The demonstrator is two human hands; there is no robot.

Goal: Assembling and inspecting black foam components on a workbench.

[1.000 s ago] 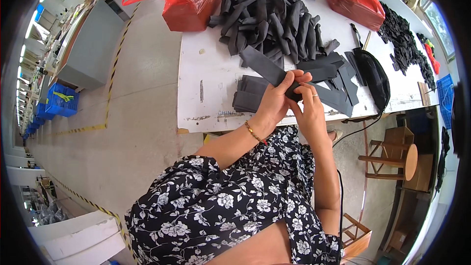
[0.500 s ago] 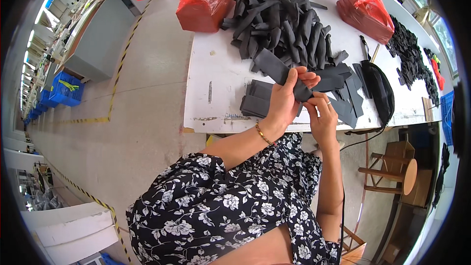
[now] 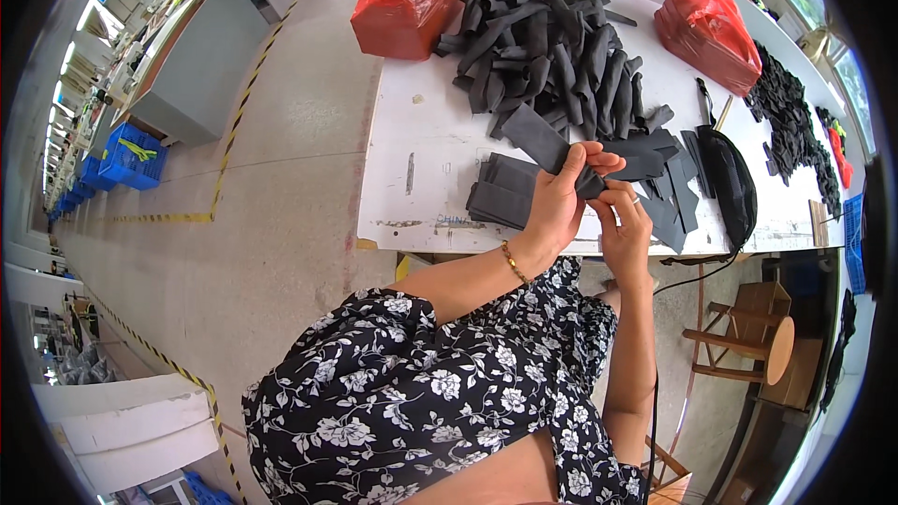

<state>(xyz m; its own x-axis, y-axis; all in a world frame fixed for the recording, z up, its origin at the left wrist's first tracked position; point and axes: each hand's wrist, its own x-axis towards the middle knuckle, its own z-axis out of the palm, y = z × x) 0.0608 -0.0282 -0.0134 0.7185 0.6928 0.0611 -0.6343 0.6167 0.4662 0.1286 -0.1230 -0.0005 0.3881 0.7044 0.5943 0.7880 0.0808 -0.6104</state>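
Observation:
A dark grey fabric strip point(image 3: 537, 137) is held above the front of the table, its flat free end pointing away to the left. My left hand point(image 3: 558, 201) grips it, thumb on top and fingers curled behind. At the strip's near end, which looks bent or rolled, my right hand point(image 3: 626, 227) pinches with thumb and fingertips. Below lie flat dark strips in a stack point(image 3: 500, 192) to the left and loosely spread strips point(image 3: 666, 210) to the right. Beyond my hands rises a heap of rolled dark fabric pieces point(image 3: 552, 51).
Two red plastic bags stand on the white table point(image 3: 398, 159): one bag point(image 3: 412, 9) far left, another bag point(image 3: 706, 37) far right. A black pouch point(image 3: 730, 187) lies at the right, near a dark pile point(image 3: 795, 122). A wooden stool point(image 3: 778, 349) stands beneath on the right.
My view has shifted a little, so the table sits slightly further right. Both hands and the strip have come slightly nearer to me; the grip looks much the same.

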